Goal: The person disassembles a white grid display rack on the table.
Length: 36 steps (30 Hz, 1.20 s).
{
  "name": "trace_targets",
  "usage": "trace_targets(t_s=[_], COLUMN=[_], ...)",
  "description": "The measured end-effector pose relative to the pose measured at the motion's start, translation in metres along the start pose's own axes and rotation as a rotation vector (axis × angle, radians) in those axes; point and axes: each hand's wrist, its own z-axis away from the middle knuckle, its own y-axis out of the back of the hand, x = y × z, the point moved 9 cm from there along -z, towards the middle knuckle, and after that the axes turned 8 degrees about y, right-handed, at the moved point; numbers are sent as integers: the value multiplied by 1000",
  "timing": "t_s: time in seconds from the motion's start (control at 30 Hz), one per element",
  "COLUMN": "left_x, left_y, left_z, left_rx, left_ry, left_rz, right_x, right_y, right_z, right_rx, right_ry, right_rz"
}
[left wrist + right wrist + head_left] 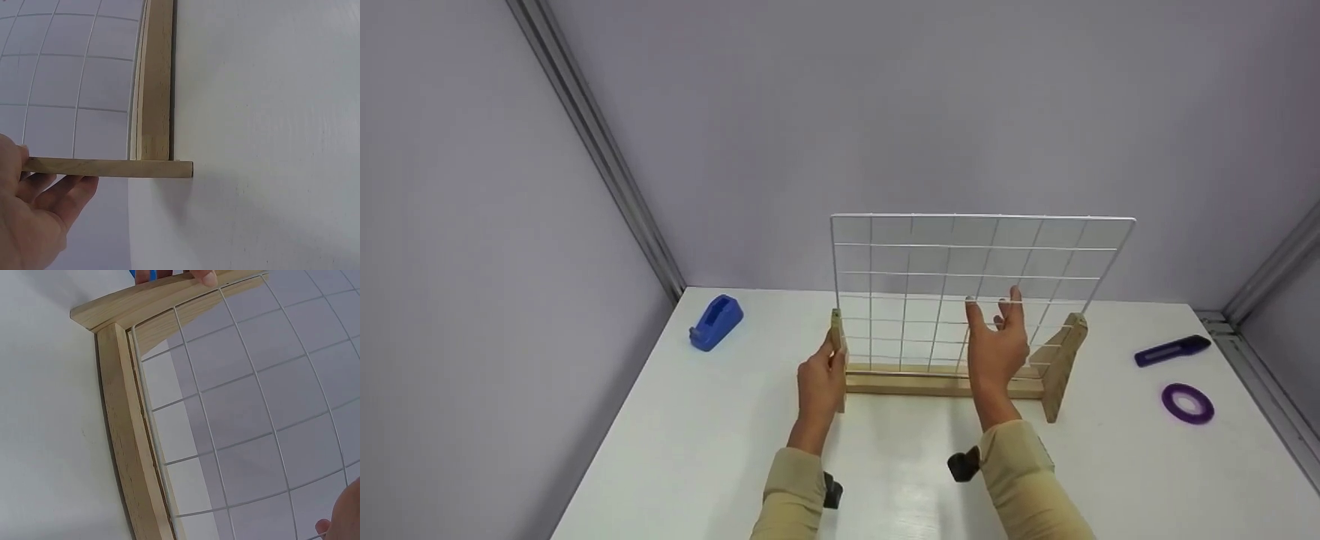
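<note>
A white wire grid panel [982,217] stands upright in a wooden stand [907,388], made of a crossbar between two side boards. My left hand [819,381] grips the left side board [112,168], its thumb on the inner face and fingers on the outer face in the left wrist view. Near the right part of the grid is my right hand [996,356], thumb and fingers extended upward and spread. In the right wrist view only a small part of the right hand [347,514] shows, by the wires; whether it touches them is unclear.
On the white table, a blue tape dispenser [717,324] lies at the far left. A dark utility knife [1171,350] and a purple tape roll [1188,403] lie to the right of the right side board [1063,371]. A grey wall [840,135] rises behind.
</note>
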Motion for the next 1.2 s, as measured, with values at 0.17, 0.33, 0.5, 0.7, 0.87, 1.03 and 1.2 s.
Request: trace_targets(t_s=[0.17, 0.33, 0.5, 0.7, 0.87, 1.03, 1.2], left_x=[-1, -2, -1, 0, 0, 2, 4], left_y=[2, -1, -3, -2, -2, -1, 0], left_z=[1, 0, 0, 0, 1, 0, 0], left_rx=[8, -25, -34, -22, -17, -11, -7], left_ry=[-6, 21, 25, 4, -11, -53, -79], left_rz=[11, 7, -3, 4, -14, -32, -39], right_x=[0, -1, -1, 0, 0, 0, 0], right_y=[-2, -1, 1, 1, 1, 1, 1], right_z=[1, 1, 1, 1, 0, -1, -1], right_rx=[-16, -6, -3, -9, -5, -6, -12], right_ry=[-18, -21, -26, -25, -24, -33, -48], right_rz=[-10, -8, 3, 0, -4, -4, -6])
